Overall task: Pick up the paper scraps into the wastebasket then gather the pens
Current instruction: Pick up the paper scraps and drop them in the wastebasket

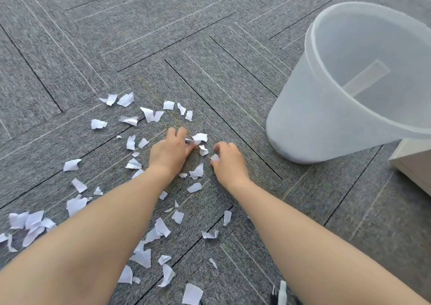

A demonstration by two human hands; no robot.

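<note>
Several white paper scraps (pixel 149 114) lie scattered over the grey carpet, mostly left and near me. My left hand (pixel 170 151) is down on the carpet, its fingers pinching a scrap (pixel 200 138). My right hand (pixel 229 162) is beside it, fingers curled around a small scrap (pixel 214 157). More scraps (pixel 197 171) lie between the two hands. The translucent white wastebasket (pixel 310 108) stands to the right, apart from both hands. A white pen tip (pixel 282 292) and a dark one beside it show at the bottom edge.
A white piece of furniture (pixel 412 164) stands at the right edge, just behind the wastebasket. The carpet (pixel 163 36) is grey with a herringbone tile pattern.
</note>
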